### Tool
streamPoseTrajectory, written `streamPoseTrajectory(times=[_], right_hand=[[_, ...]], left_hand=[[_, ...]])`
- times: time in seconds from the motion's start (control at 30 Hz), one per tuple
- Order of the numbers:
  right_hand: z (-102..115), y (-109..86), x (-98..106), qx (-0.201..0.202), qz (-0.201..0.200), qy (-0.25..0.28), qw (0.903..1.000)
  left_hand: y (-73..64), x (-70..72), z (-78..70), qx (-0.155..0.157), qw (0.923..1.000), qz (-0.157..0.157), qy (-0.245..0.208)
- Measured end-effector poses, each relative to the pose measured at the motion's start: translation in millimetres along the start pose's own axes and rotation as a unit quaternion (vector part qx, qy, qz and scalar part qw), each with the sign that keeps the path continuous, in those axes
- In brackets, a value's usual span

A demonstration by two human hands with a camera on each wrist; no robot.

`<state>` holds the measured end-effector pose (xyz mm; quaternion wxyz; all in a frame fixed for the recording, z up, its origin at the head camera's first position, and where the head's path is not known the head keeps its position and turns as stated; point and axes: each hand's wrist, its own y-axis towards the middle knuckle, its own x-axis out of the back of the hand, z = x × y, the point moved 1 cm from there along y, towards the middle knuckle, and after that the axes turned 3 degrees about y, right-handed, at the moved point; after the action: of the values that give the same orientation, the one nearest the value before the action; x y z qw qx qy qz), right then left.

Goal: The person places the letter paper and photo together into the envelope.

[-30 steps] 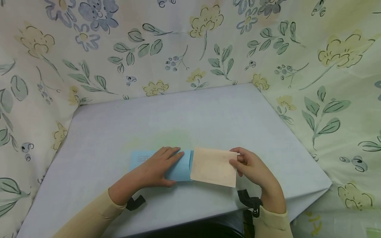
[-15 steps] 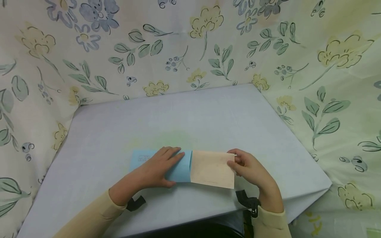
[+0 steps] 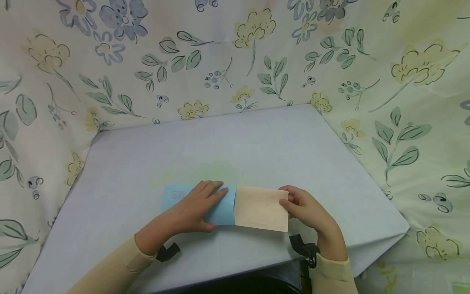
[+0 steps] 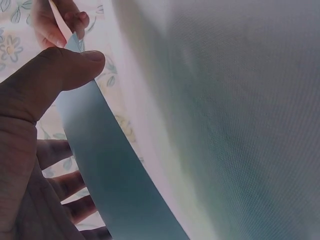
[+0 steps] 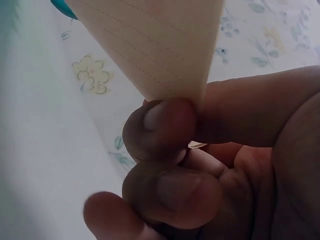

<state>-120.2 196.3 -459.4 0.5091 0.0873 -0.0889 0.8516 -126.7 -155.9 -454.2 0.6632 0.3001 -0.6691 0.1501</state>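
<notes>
In the head view my left hand (image 3: 196,208) spans a light blue envelope (image 3: 222,212), fingers over its face and thumb at the near edge. Small printed text shows at the envelope's upper left. A pale peach card (image 3: 261,209) meets the envelope's right end, its left edge at the opening. My right hand (image 3: 302,207) pinches the card's right edge between thumb and fingers. The left wrist view has my thumb (image 4: 75,67) across the envelope's edge, with the other fingers behind it. Dotted lines run across the card's underside (image 5: 150,45) in the right wrist view.
A table under a pale cloth (image 3: 205,147) spreads beneath both hands, its front edge close to the person. Floral fabric (image 3: 227,53) hangs behind it and along both sides. Black straps (image 3: 306,247) are worn at the wrists.
My right hand has shifted slightly left with the card, closing the small gap at the envelope's opening. The card now lines up more evenly with the envelope. My left hand has stayed in place.
</notes>
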Motion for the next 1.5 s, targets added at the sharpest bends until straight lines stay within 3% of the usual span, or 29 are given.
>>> streamPoseTrajectory(times=[0.33, 0.7, 1.2, 1.5], right_hand=[[-1.0, 0.9, 1.3, -0.009, 0.016, -0.015, 0.9997], [0.4, 6.3, -4.7, -0.017, -0.007, -0.003, 0.9998], [-1.4, 17.3, -14.2, -0.028, -0.1, 0.017, 0.9944], [1.8, 26.2, -26.9, -0.062, -0.163, 0.053, 0.9833]], left_hand=[[1.7, -2.5, -1.9, 0.0, 0.9999, 0.0, -0.01], [3.7, -1.5, -3.9, -0.001, 1.0, 0.001, -0.006], [3.8, -2.0, -2.1, -0.005, 1.0, -0.005, 0.004], [5.0, 0.5, -2.2, 0.005, 1.0, -0.002, 0.003]])
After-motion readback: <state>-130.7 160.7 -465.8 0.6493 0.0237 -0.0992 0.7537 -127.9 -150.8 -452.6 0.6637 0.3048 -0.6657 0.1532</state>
